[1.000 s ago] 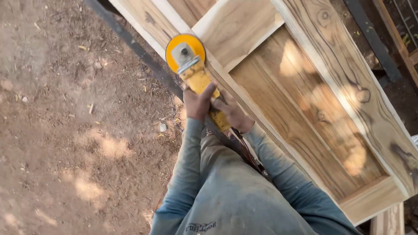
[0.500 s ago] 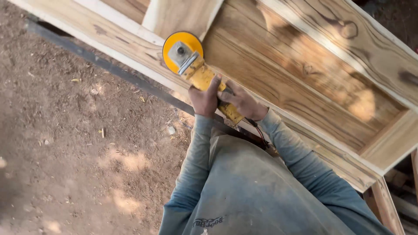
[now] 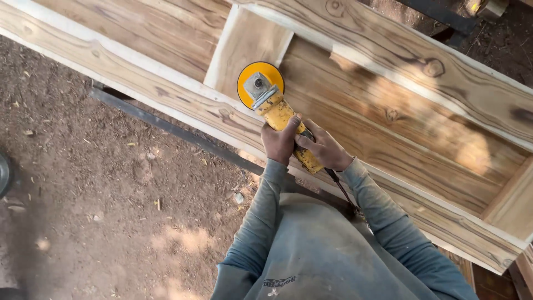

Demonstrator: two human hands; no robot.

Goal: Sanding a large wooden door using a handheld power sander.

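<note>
I hold a yellow angle grinder (image 3: 277, 114) with a round yellow sanding disc (image 3: 260, 84) at its head. My left hand (image 3: 279, 141) grips the front of its body. My right hand (image 3: 325, 150) grips the rear handle, where a dark cord (image 3: 341, 191) runs back toward me. The disc rests on a wooden panelled door (image 3: 400, 116) that lies flat, near where a cross rail (image 3: 247, 47) meets the door's near long rail (image 3: 166, 91).
A dark metal bar (image 3: 172, 130) runs under the door's near edge. Bare dirt ground (image 3: 100, 211) with wood chips lies to the left. A dark round object (image 3: 3, 173) sits at the far left edge. More timber pieces (image 3: 499, 278) show at lower right.
The view has swung and the door now lies more level across the frame. The grinder and both hands have shifted right, with the disc now at the cross rail's base.
</note>
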